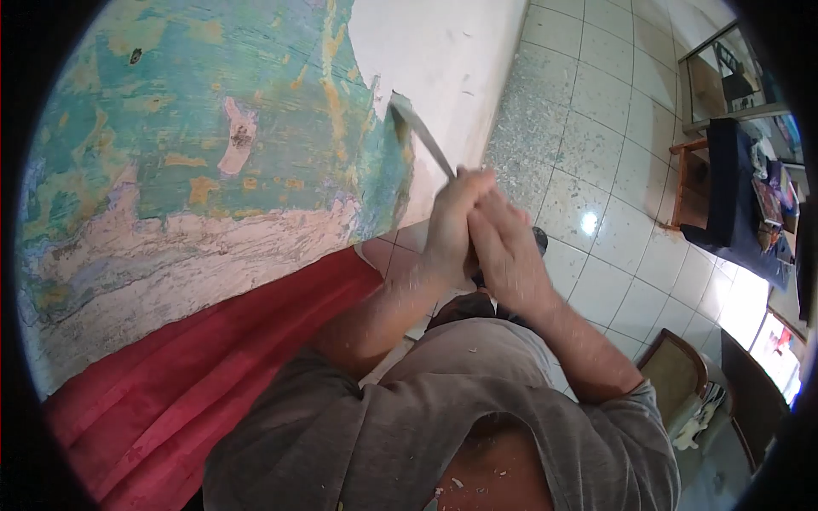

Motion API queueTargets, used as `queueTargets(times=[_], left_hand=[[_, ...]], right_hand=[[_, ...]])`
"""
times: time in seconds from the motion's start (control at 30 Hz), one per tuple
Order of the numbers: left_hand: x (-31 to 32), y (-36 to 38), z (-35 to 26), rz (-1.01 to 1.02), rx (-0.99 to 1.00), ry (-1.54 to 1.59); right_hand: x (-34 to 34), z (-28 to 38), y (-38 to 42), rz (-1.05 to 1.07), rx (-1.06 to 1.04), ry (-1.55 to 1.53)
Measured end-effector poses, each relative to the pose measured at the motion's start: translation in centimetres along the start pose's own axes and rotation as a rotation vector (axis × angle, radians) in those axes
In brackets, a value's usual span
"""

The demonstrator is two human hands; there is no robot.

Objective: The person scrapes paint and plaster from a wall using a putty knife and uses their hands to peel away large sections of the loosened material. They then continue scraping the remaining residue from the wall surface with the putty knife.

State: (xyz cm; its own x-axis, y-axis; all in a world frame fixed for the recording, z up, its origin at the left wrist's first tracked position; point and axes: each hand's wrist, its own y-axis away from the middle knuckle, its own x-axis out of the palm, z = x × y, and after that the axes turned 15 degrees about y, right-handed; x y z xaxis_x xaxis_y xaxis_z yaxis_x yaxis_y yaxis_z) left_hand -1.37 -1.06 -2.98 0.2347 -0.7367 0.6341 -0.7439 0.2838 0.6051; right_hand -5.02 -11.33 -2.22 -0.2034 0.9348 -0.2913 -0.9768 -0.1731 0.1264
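Note:
A scraper [426,141] with a long metal blade meets the wall at the ragged edge between white paint [452,77] and the exposed green layer [290,128]. My left hand [453,217] is closed round the scraper's handle, which the fingers hide. Pressed against it from the right, my right hand [509,247] is closed too, over the handle end and the left hand. Pinkish bare plaster [196,255] shows along the lower part of the wall. Pale flecks lie on both forearms.
Red cloth [230,349] hangs below the wall at the left. Paint chips litter the tiled floor [588,128] beside the wall. At the right are a wooden-framed chair [677,366], a dark-covered piece of furniture [728,187] with items on it, and a glass-fronted cabinet [707,85].

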Motion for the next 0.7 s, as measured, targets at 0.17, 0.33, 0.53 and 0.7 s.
queueTargets(times=[0.17, 0.33, 0.53, 0.7], left_hand=[[-1.6, 2.0, -0.4, 0.026, 0.034, -0.039], [0.8, -0.2, -1.8, -0.012, -0.017, 0.057], [-0.9, 3.1, -0.8, 0.118, 0.077, -0.072], [1.8, -0.6, -4.8, 0.065, 0.016, 0.025]], right_hand=[[1.6, 0.6, 1.6, -0.125, -0.113, 0.099], [-0.3, 1.8, -0.9, 0.039, 0.077, -0.058], [2.1, 1.1, 1.8, -0.042, -0.080, 0.200], [0.3, 2.7, -3.8, -0.150, -0.085, 0.058]])
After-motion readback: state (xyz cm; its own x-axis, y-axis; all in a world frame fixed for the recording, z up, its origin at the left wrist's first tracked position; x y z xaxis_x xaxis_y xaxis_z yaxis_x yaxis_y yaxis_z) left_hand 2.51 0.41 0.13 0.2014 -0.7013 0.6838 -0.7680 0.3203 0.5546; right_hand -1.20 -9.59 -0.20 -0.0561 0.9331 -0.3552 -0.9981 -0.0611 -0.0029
